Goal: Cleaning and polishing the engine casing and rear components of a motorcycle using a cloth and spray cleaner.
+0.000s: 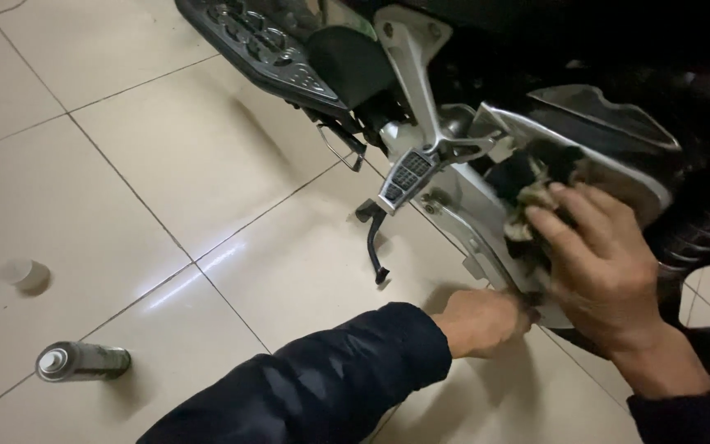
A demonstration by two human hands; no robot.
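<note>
Right hand lay flat, fingers closed over a dirty, crumpled rag, pressing it against the inside of the silver cover low on the side of the motorcycle. Left hand, in a dark sleeve, reached under the lower edge of the same cover; its fingers were curled out of sight, so I could not tell whether its grip held anything. Judged from the soiled cloth and the dark patches visible behind it, wiping seemed under way but not finished: the outer face of the cover shone, the recess looked grimy. On the tiled floor, well apart from both hands, a metal spray can lay on its side with its top bare, and a small pale cap stood near it. Around the work area: a folded foot peg just beside the rag, the side stand below it, and the black footboard farther forward. The peg bracket and the cover's edge crowded the recess, leaving little room for fingers.
</note>
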